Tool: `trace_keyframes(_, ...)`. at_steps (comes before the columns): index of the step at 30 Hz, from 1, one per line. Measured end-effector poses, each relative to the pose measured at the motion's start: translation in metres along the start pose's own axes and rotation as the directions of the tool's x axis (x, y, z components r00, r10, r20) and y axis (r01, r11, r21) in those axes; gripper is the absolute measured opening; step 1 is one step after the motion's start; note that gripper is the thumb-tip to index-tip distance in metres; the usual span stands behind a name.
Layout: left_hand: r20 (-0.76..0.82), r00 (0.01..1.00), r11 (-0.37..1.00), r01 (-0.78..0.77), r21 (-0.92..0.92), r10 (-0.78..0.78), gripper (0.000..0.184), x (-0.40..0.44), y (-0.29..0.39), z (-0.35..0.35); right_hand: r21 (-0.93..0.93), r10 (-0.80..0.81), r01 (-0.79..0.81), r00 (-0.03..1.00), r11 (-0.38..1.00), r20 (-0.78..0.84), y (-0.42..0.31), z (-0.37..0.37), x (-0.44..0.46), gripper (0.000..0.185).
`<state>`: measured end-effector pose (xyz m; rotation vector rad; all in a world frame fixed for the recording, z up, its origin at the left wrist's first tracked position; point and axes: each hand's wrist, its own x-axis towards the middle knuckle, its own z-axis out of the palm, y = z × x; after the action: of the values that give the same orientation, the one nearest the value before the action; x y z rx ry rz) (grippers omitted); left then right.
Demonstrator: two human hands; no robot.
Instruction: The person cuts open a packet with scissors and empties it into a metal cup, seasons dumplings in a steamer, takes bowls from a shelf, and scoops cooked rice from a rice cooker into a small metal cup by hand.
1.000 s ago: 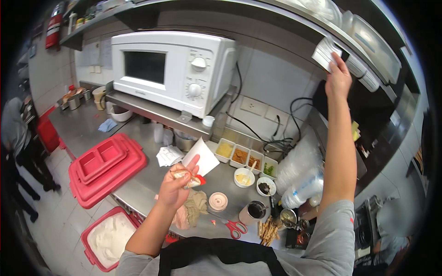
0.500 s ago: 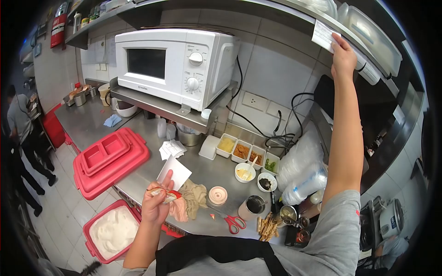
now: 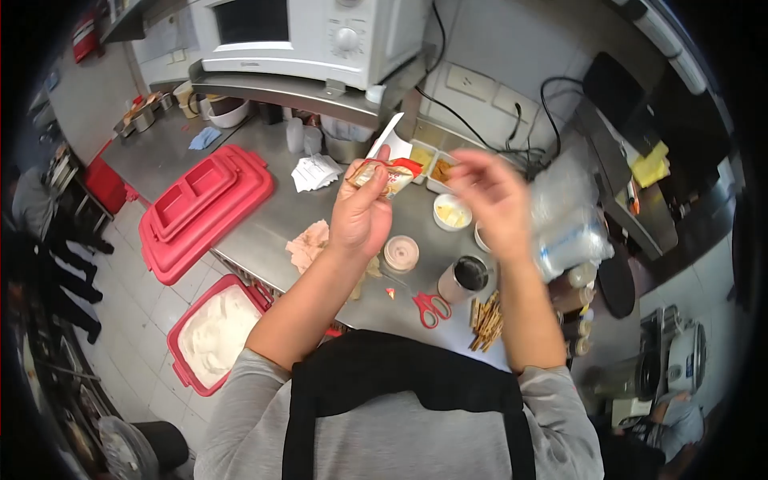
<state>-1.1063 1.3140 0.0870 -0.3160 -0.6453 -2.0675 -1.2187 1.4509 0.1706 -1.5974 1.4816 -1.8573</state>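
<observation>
My left hand (image 3: 362, 210) is closed around a small red, white and gold foil packet (image 3: 390, 178), held above the steel counter. A folded white paper slip (image 3: 390, 142) stands up behind the packet, in the same hand. To the right of the packet, my right hand (image 3: 498, 210) is raised and smeared by motion. Its fingers look bent, and I cannot make out anything in them. Below the hands are a pink-topped round tub (image 3: 401, 253), red-handled scissors (image 3: 432, 310) and a cup of dark contents (image 3: 464, 278). A bowl with pale yellow pieces (image 3: 452, 214) sits between the hands.
A white microwave (image 3: 280, 60) stands on a raised shelf at the back. Left lie a red lid (image 3: 204, 212) and, lower, a red bin of white powder (image 3: 214, 332). Paper slips (image 3: 315, 172), a crumpled cloth (image 3: 309, 246), brown sticks (image 3: 486, 322) and plastic bags (image 3: 568, 232) are around.
My right hand has come down from a paper at the upper-right rail toward the packet. My left hand has lifted the packet and slip up and to the right. The view has tilted down.
</observation>
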Motion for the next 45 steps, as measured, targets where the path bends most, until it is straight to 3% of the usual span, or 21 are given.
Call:
trace_keyframes(1,0.023,1.000,0.999,0.000,0.032,-0.001,0.013,-0.002,-0.009,0.001,0.179,0.140,-0.149,0.988,0.972,0.062,0.023,0.012,-0.016,0.041)
trace_keyframes(2,0.026,0.999,0.997,0.036,0.068,-0.038,0.011,-0.006,-0.015,0.004,0.284,0.263,-0.256,0.965,0.924,0.013,0.035,0.027,-0.030,0.045)
trace_keyframes(5,-0.015,0.985,0.970,0.171,0.176,-0.171,0.008,-0.028,-0.038,-0.001,0.514,0.347,-0.259,0.934,0.818,-0.080,0.072,0.040,-0.060,0.040)
trace_keyframes(8,-0.064,0.990,0.945,0.142,0.294,-0.128,0.016,-0.051,-0.048,-0.010,0.561,0.352,-0.225,0.927,0.797,-0.128,0.091,0.043,-0.086,0.036)
trace_keyframes(9,-0.076,0.975,0.900,0.224,0.375,-0.211,0.026,-0.057,-0.039,-0.017,0.614,0.368,-0.231,0.924,0.755,-0.106,0.094,0.043,-0.094,0.037)
trace_keyframes(10,0.012,0.987,0.927,0.147,0.345,-0.161,0.029,-0.064,-0.028,-0.017,0.673,0.390,-0.253,0.919,0.695,-0.057,0.096,0.042,-0.100,0.040)
trace_keyframes(12,0.001,0.998,0.856,0.060,0.513,-0.070,0.026,-0.080,0.000,-0.038,0.724,0.434,-0.315,0.901,0.614,0.025,0.091,0.041,-0.109,0.041)
trace_keyframes(15,-0.286,0.958,0.763,0.172,0.624,0.018,0.022,-0.110,0.054,-0.068,0.789,0.501,-0.391,0.857,0.475,0.122,0.104,0.035,-0.131,0.043)
trace_keyframes(18,-0.437,0.877,0.609,0.238,0.756,0.199,0.021,-0.150,0.117,-0.081,0.788,0.515,-0.496,0.812,0.365,0.273,0.105,0.050,-0.138,0.039)
trace_keyframes(21,-0.308,0.835,0.383,0.128,0.915,0.457,0.031,-0.187,0.159,-0.086,0.705,0.506,-0.633,0.743,0.321,0.437,0.108,0.076,-0.135,0.037)
trace_keyframes(22,-0.393,0.773,0.465,0.145,0.873,0.497,0.038,-0.198,0.166,-0.073,0.680,0.490,-0.676,0.712,0.285,0.502,0.111,0.083,-0.134,0.037)
trace_keyframes(25,-0.239,0.716,0.317,0.026,0.948,0.656,0.051,-0.230,0.186,-0.056,0.588,0.416,-0.792,0.595,0.162,0.688,0.121,0.117,-0.133,0.036)
trace_keyframes(28,-0.386,0.556,0.357,0.166,0.919,0.736,0.073,-0.276,0.198,-0.046,0.503,0.278,-0.856,0.515,0.119,0.811,0.116,0.151,-0.135,0.035)
trace_keyframes(30,-0.346,0.420,0.201,0.352,0.914,0.839,0.087,-0.304,0.202,-0.032,0.464,0.230,-0.884,0.466,0.066,0.855,0.108,0.172,-0.143,0.034)
trace_keyframes(32,-0.390,0.317,0.244,0.413,0.877,0.864,0.088,-0.349,0.199,-0.049,0.420,0.177,-0.907,0.417,0.022,0.891,0.102,0.191,-0.151,0.035)
trace_keyframes(34,-0.574,0.227,0.431,0.463,0.774,0.787,0.078,-0.397,0.186,-0.060,0.335,0.169,-0.942,0.331,0.002,0.928,0.096,0.210,-0.158,0.039)
trace_keyframes(36,-0.676,0.251,0.512,0.490,0.706,0.692,0.065,-0.437,0.174,-0.064,0.268,0.195,-0.963,0.258,-0.027,0.946,0.089,0.232,-0.167,0.041)
trace_keyframes(38,-0.733,0.365,0.543,0.501,0.674,0.574,0.055,-0.466,0.171,-0.059,0.212,0.242,-0.977,0.204,-0.006,0.949,0.093,0.253,-0.178,0.041)
trace_keyframes(40,-0.702,0.519,0.403,0.579,0.709,0.488,0.048,-0.477,0.182,-0.043,0.176,0.323,-0.984,0.162,-0.014,0.933,0.094,0.277,-0.190,0.038)
trace_keyframes(43,-0.763,0.605,0.716,0.426,0.553,0.228,0.043,-0.487,0.206,-0.019,0.172,0.325,-0.985,0.160,-0.010,0.932,0.097,0.313,-0.202,0.030)
trace_keyframes(45,-0.783,0.579,0.710,0.451,0.541,0.229,0.043,-0.497,0.217,-0.016,0.175,0.309,-0.984,0.166,-0.004,0.937,0.096,0.335,-0.201,0.027)
